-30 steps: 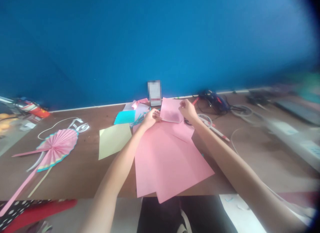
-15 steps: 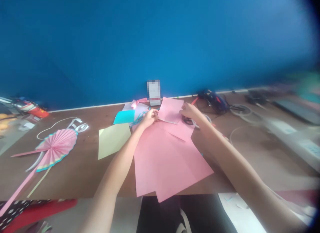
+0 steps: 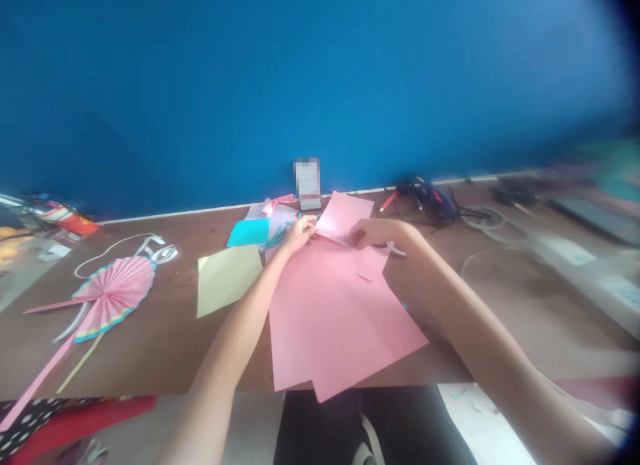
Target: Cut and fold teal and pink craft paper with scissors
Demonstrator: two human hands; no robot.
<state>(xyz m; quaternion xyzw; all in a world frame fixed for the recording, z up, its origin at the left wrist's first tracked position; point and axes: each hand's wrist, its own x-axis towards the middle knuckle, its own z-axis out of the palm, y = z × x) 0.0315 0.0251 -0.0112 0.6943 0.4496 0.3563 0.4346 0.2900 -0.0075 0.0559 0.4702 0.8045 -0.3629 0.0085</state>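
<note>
A small sheet of pink paper (image 3: 344,216) is held up, tilted, above larger pink sheets (image 3: 340,318) that overlap on the table. My left hand (image 3: 301,234) pinches its left corner between thumb and fingers. At its lower right edge is my right hand (image 3: 364,232), fingers curled in and closed on the paper; the fingertips are partly hidden. Under my right wrist a white curved piece (image 3: 396,249) shows in part, probably the rest of a ring-shaped thing.
Left of the pink sheets lie a pale yellow sheet (image 3: 227,280) and a turquoise paper (image 3: 249,232). A pleated pink paper fan (image 3: 117,288) rests at far left. A phone-like device (image 3: 307,184) leans on the wall. Cables (image 3: 430,202) and a white power strip (image 3: 575,255) are at right.
My right hand has moved down and left along the small pink sheet, from its upper right side to its lower right edge. The sheet has turned and tilted; my left hand keeps its pinch.
</note>
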